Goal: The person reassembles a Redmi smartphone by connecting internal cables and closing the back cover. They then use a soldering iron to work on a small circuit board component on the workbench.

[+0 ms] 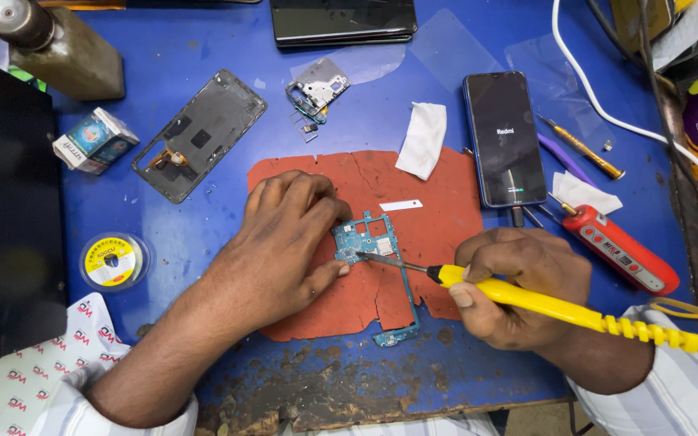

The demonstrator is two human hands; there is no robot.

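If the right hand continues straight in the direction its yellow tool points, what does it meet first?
The right hand points its yellow soldering iron leftward; the tip already seems to rest on the blue circuit board. Beyond lies the left hand thumb.

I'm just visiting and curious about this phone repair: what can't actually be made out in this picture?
Head view, the only one:
- Left part of the circuit board: covered by the left hand.
- Iron grip: wrapped by the right hand.
- Tip contact on the board: too small to tell.
- Bottle top: cut off by the upper edge.
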